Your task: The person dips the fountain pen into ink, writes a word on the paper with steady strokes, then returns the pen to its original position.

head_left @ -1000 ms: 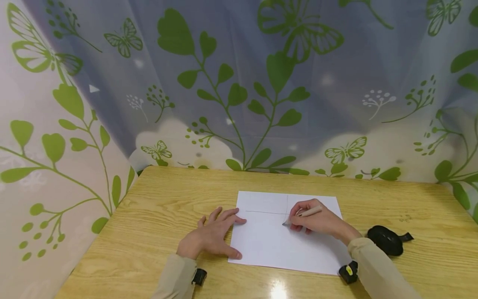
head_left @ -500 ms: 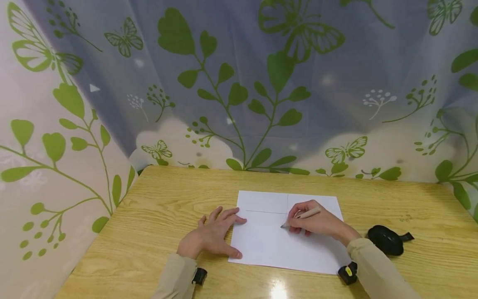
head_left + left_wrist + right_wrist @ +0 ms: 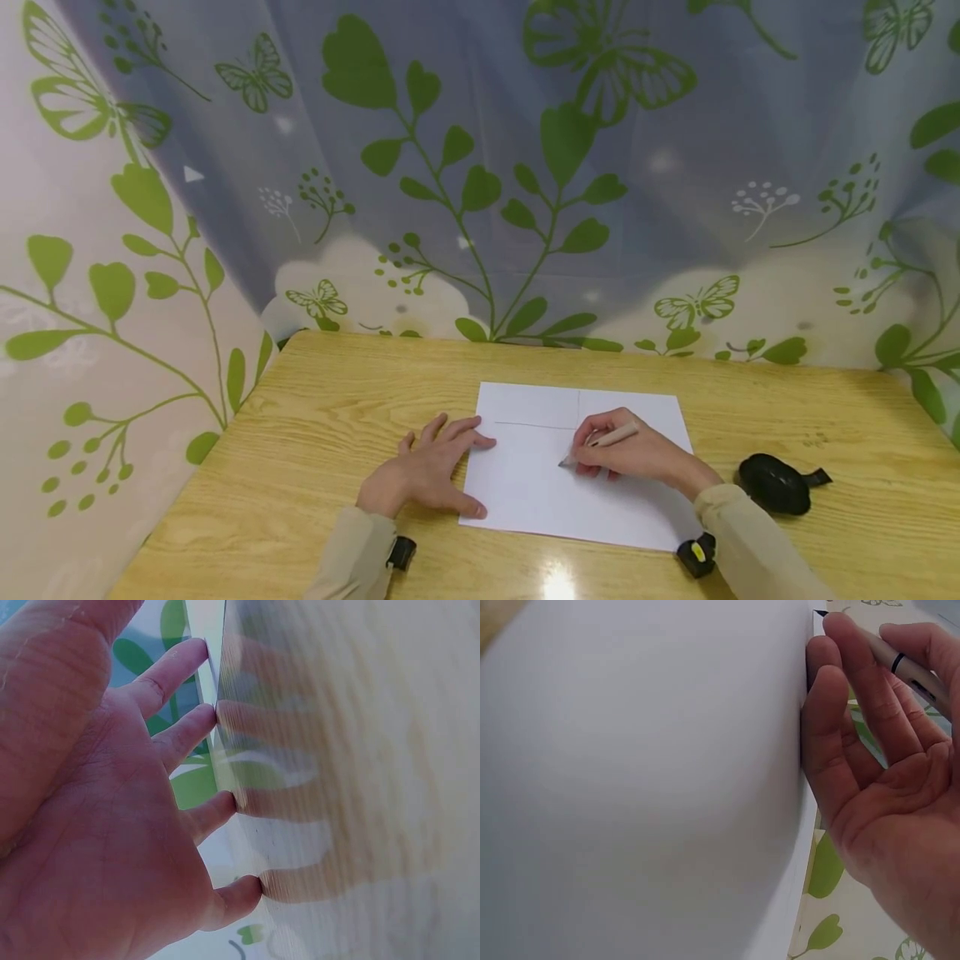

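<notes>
A white sheet of paper [image 3: 525,496] lies on the wooden table, bearing a thin horizontal line and a thin vertical line in its upper part. My right hand [image 3: 637,454] pinches a beige pen [image 3: 621,433], its dark tip at the paper near the middle. The right wrist view shows the pen [image 3: 909,673] with a black ring, while the other fingers rest on the sheet. My left hand [image 3: 426,475] lies with spread fingers at the sheet's left edge, thumb and some fingertips on the paper. In the left wrist view, fingertips of that hand [image 3: 112,802] touch the surface.
A black oval object with a short strap [image 3: 776,483] lies on the table right of the paper. Black devices are worn at both wrists [image 3: 697,555]. A curtain [image 3: 450,167] with leaves and butterflies hangs behind the table [image 3: 360,383] and at its left.
My right hand has moved slightly down and left over the paper, with the pen tip travelling the same way. My left hand and the sheet have stayed in place.
</notes>
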A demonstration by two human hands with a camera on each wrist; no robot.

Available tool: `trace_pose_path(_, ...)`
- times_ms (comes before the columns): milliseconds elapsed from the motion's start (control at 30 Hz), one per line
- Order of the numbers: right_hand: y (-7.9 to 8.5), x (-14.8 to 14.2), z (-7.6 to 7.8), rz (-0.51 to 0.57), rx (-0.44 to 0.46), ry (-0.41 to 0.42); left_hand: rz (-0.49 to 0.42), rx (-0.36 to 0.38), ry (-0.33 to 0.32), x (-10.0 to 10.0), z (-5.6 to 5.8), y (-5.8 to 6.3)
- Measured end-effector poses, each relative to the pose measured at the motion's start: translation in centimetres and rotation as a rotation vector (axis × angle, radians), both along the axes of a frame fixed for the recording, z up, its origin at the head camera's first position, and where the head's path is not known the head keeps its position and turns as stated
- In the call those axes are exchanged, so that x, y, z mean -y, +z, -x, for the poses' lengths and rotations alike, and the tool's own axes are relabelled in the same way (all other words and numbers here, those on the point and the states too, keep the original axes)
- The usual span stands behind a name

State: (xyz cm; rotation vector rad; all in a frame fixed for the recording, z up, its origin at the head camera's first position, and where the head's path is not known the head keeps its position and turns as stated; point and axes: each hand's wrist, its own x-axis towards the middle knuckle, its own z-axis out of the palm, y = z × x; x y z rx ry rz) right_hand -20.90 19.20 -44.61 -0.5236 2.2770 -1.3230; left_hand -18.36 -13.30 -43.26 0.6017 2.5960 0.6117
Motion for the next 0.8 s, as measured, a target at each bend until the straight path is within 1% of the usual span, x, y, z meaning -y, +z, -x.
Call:
trace_pose_path(367, 0.1, 0.5, -0.4, 0.033, 0.021, 0.033, 0.006, -0.001, 0.006, 0.0, 0.0, 0.0)
trace_pose_path(800, 0.1, 1.1, -0.6, 0.032, 0.019, 0.065, 0.003, -0.002, 0.011, 0.0, 0.1, -0.1)
